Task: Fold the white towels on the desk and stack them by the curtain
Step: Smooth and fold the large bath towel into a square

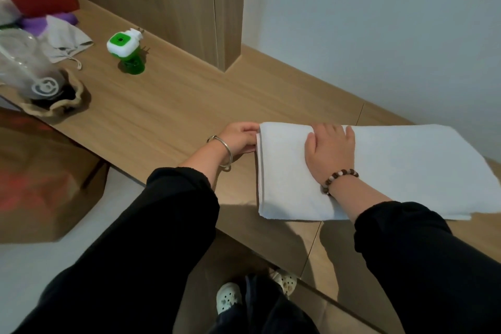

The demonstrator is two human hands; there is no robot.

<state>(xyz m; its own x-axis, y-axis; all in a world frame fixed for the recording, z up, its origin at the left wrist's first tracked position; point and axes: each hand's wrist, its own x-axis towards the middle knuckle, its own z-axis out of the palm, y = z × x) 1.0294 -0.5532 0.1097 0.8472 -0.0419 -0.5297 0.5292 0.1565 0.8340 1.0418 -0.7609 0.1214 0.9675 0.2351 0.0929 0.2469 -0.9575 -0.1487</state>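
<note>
Towel (406, 171) by desk (176, 111) edge | left hand (240, 137) pinches fold | right hand (329, 149) presses

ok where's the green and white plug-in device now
The green and white plug-in device sits at upper left in the head view, on the wooden desk, just right of a pale drawstring pouch and far left of the white towel.

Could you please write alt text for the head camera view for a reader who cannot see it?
A person in black sleeves folds a white towel on a wooden desk: the left grip pinches the towel's left edge while the right grip presses flat on top. A green plug-in device sits further left on the desk.
</note>
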